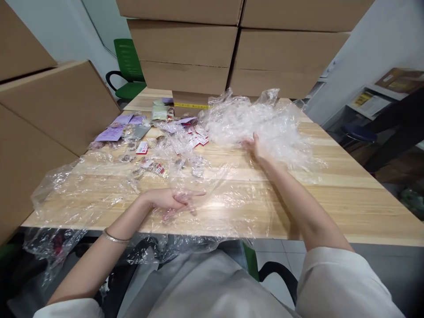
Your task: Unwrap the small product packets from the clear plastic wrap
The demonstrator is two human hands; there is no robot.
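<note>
My left hand [174, 201] is low over the near edge of the table, its fingers spread. A sheet of thin clear plastic film [225, 198] lies over and around those fingers, and I see no grip on it. Farther off, my right hand [254, 145] is at the front of a crumpled heap of clear plastic bags [255, 119]. Its visible fingers are apart and touch the heap; some are partly hidden by the plastic. Left of the heap lie small packets [159, 169], a red-and-white card [142, 148] and purple cards [111, 133], some in clear wrapping.
Large cardboard boxes [185, 48] are stacked at the back of the wooden table [347, 198]. More boxes [56, 106] stand along the left side. A green chair [127, 66] is behind at the left. Shelves with boxes [371, 101] and a stool [359, 132] are at the right.
</note>
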